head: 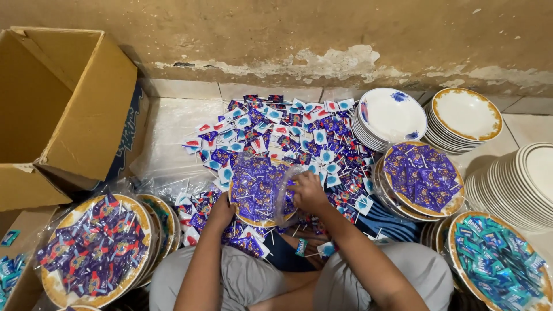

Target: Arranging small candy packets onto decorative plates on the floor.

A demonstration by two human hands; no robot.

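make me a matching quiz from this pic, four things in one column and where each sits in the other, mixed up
Things:
1. cardboard box
2. plate of teal wrapped sweets
3. empty gold-rimmed plates
4. plate of purple sweets in clear wrap

Places:
A. bottom right corner
B. bottom left, under the box
C. top left, open
D. top right, stacked by the wall

Pairs: 1-C, 2-A, 3-D, 4-B

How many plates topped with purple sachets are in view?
3: one wrapped in clear plastic at lower left, one in the middle between the left hand and right hand, one on a stack at right. Others may lie hidden beneath.
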